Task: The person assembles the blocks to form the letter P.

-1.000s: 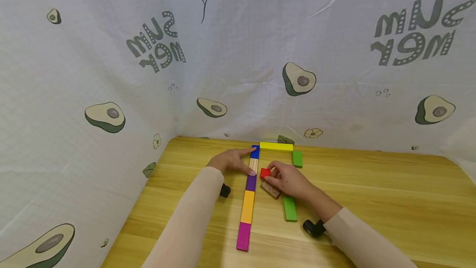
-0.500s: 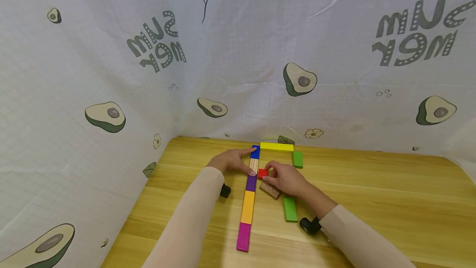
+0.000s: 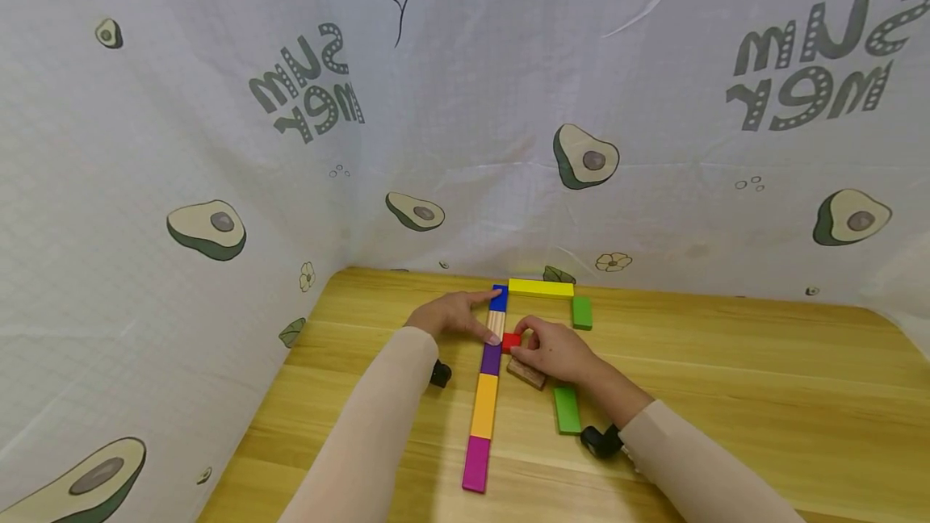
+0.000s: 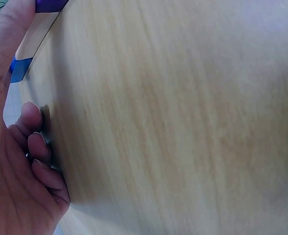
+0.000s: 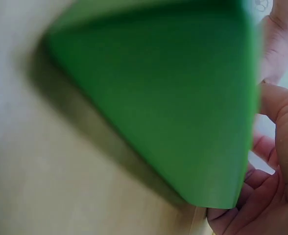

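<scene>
In the head view, my left hand [image 3: 452, 315] reaches over a straight row of flat blocks. Its index fingertip touches the blue block [image 3: 499, 303], while the thumb tip rests where the striped wooden block [image 3: 496, 321] meets the purple block [image 3: 491, 360]. Its other fingers lie loosely bent in the left wrist view. Between thumb and fingertips my right hand [image 3: 555, 349] pinches a small red block [image 3: 511, 343], close against the right side of the row. A brown wooden block [image 3: 526, 374] lies slanted just under the right thumb. The row runs on with an orange block [image 3: 483, 406] and a magenta block [image 3: 475, 465].
At the back lies a long yellow block [image 3: 541, 288], with a green block [image 3: 582, 313] at its right end. Another green block [image 3: 567, 410] sits below my right wrist. A patterned white cloth [image 3: 465, 144] hangs behind the wooden table [image 3: 726, 394].
My right hand has slid the red block a little to the left, up to the row. The brown block has shifted very slightly left. My left hand has stayed in place.
</scene>
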`<move>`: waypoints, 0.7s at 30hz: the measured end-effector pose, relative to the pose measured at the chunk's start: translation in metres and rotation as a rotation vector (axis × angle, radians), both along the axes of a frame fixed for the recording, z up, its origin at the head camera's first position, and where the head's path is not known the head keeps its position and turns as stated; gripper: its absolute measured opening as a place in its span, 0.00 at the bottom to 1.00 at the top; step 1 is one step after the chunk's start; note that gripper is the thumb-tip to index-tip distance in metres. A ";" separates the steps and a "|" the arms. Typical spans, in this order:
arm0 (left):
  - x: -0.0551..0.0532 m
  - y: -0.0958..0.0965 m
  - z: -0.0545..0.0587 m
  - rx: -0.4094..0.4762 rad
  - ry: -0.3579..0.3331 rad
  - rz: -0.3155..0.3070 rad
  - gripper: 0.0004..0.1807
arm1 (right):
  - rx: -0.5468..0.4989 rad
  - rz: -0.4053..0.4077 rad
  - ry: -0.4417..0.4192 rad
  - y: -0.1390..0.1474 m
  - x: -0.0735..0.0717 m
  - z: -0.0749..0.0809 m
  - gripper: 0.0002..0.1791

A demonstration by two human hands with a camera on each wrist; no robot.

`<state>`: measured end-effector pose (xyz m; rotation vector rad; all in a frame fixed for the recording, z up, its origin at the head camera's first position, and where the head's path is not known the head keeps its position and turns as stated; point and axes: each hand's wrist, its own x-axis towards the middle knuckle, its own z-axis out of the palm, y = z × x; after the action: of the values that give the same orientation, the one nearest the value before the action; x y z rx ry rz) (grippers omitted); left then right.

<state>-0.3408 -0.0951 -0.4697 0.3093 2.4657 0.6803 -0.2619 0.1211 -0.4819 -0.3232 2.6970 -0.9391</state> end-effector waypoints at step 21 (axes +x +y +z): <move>0.000 0.001 -0.002 -0.007 -0.007 0.015 0.54 | 0.016 -0.006 -0.001 -0.003 0.002 0.002 0.15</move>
<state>-0.3409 -0.0942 -0.4716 0.2853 2.4653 0.6776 -0.2604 0.1183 -0.4794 -0.3111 2.7049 -0.9185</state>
